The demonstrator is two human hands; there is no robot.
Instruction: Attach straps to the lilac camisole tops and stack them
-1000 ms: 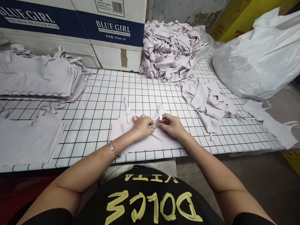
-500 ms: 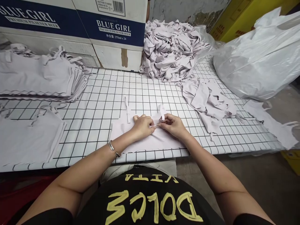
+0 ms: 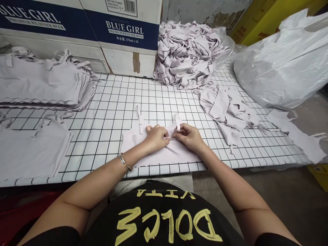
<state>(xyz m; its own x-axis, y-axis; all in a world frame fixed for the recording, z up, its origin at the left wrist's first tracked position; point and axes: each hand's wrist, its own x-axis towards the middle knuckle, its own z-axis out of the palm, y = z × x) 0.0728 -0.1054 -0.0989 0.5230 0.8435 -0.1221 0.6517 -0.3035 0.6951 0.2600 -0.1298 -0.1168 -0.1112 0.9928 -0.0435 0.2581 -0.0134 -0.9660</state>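
Lengthwise from nine to three o'clock, the pale-pink cloth top point(image 3: 179, 156) underlies left hand point(image 3: 155, 137) and right hand point(image 3: 189, 137) alike, fingertips pinching a thin white strand point(image 3: 171, 137).

- A small garment workshop, by the look of it
- Matching pale garments in quantity: a neat stack point(image 3: 41, 80) at left, a tangled heap point(image 3: 189, 54) at the far side
- Checked worktop point(image 3: 118, 99) shared with a beer carton point(image 3: 123, 59) and a bulging plastic bag point(image 3: 284, 65)
- Flaking wall point(image 3: 225, 22) beyond

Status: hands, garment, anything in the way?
Left hand, right hand: both pinching garment. Laid out on table, creased near fingertips. Loose garments off to the right, apart from hands.
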